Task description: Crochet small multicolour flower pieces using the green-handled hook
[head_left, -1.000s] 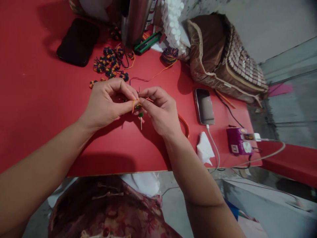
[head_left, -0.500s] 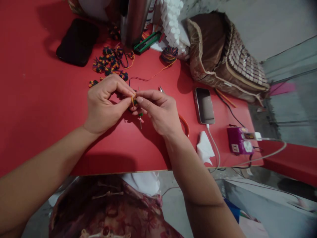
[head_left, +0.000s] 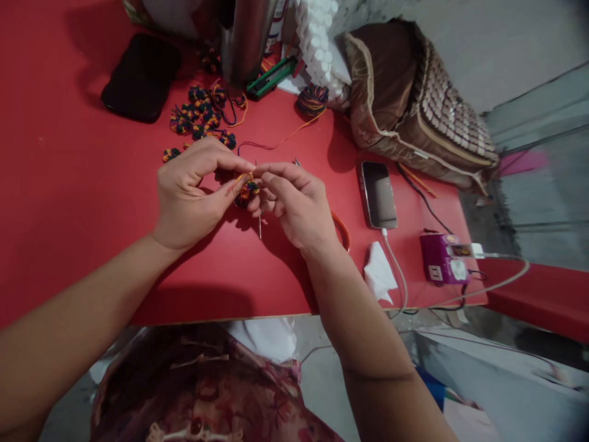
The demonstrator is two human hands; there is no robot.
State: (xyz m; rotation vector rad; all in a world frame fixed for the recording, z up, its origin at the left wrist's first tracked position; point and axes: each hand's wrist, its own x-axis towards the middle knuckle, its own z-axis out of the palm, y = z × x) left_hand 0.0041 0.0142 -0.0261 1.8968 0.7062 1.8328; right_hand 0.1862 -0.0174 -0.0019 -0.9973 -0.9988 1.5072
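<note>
My left hand (head_left: pixel 188 190) pinches a small crocheted yarn piece (head_left: pixel 248 191) in orange, dark green and purple between thumb and forefinger. My right hand (head_left: pixel 297 199) meets it from the other side, fingers closed at the piece's edge and fingertips close to the left ones. A thin metal needle-like shaft (head_left: pixel 260 228) sticks out below my right fingers; its middle is hidden, and I cannot tell how it is held. A multicolour yarn strand (head_left: pixel 276 146) runs from behind the hands to a yarn ball (head_left: pixel 313 100). Several finished-looking yarn pieces (head_left: pixel 197 113) lie beyond my left hand.
On the red table (head_left: pixel 83 215) are a black flat case (head_left: pixel 142 77), a steel bottle (head_left: pixel 246 43), a green cutter (head_left: pixel 272 78), a charging phone (head_left: pixel 378 195), white tissue (head_left: pixel 380 274), a purple socket box (head_left: pixel 439 261) and a brown quilted bag (head_left: pixel 414 104). An orange ring (head_left: pixel 341 232) lies beside my right wrist.
The yarn piece has turned and more of it shows below the fingertips. The fingertips have shifted slightly upward, and the green part near the metal shaft is now hidden.
</note>
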